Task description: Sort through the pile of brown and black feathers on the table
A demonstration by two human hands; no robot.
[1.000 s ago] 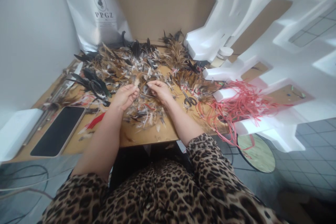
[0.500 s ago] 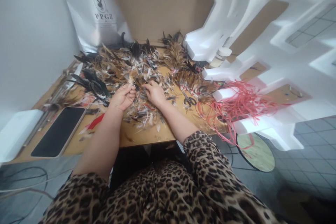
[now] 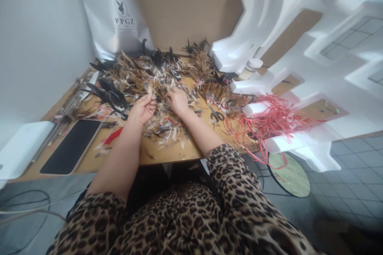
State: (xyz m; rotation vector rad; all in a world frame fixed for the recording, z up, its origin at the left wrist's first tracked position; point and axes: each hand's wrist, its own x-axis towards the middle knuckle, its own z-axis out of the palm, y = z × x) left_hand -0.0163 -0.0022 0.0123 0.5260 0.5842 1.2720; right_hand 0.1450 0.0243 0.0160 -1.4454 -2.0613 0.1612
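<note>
Resting at the near left, one flat dark-screened phone (image 3: 71, 147) was clear of both hands, perhaps for safety; farther off to its right spread the heap of loose brown, black and white feathers (image 3: 130, 71); over this, the left hand (image 3: 144, 108) pinched a small pale brown feather tuft (image 3: 152, 89), seemingly to steady it; beside it, the right hand (image 3: 177, 101) curled, its grip impossible to tell; farther right lay black-handled metal scissors (image 3: 217, 116), probably for easy reach; hands numbered two, phone and scissors one each, feathers too many to count.
</note>
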